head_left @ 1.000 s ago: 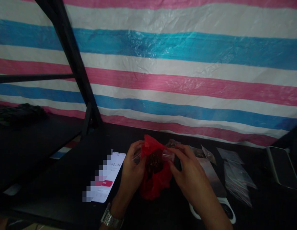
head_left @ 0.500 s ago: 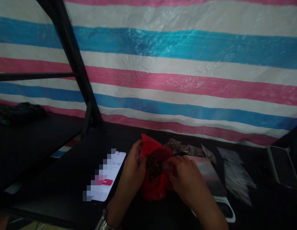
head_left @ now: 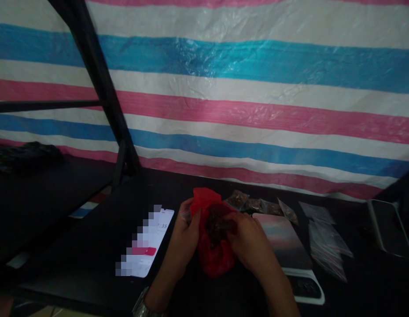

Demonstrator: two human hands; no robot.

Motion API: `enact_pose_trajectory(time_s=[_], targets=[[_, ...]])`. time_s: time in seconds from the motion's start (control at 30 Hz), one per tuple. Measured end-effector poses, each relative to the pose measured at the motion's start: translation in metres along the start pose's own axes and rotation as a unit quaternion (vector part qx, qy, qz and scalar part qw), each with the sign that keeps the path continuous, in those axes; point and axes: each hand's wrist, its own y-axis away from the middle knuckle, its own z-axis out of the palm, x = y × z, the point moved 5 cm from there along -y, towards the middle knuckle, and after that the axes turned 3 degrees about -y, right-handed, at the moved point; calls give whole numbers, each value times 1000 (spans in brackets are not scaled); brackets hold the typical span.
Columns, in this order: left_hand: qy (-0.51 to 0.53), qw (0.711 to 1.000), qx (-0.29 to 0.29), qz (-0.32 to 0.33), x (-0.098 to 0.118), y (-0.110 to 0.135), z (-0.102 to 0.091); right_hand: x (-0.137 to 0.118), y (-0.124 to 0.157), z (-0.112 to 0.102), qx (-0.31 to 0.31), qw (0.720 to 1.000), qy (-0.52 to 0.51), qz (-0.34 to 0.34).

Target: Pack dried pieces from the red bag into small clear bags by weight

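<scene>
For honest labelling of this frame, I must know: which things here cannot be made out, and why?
All in the head view:
- Right hand: fingertips hidden inside the red bag, so any grip is unclear.
- Dark contents of the bag: too dim to identify.
- Phone screen: partly pixelated.
- Scale display: dark, unreadable.
- Wristwatch: cut off by the bottom edge.

Bare table (head_left: 92,246) left of phone (head_left: 148,242), red bag (head_left: 215,260) against right hand (head_left: 248,242), scale (head_left: 283,242) and packets (head_left: 253,204) crowding right
</scene>
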Motion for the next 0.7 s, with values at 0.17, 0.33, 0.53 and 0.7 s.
enact_pose_trajectory(time_s=[0.17, 0.33, 0.53, 0.7], targets=[[28, 999, -9, -16, 3, 5, 1, 7, -5, 7, 8, 999, -51, 13], [38, 999, -3, -28, -2, 3, 2, 12, -8, 16, 18, 991, -128, 27], [40, 999, 0, -31, -6, 1, 3, 11, -9, 26, 18, 979, -202, 13], [35, 999, -1, -31, -6, 1, 4, 2, -8, 25, 16, 987, -159, -21]])
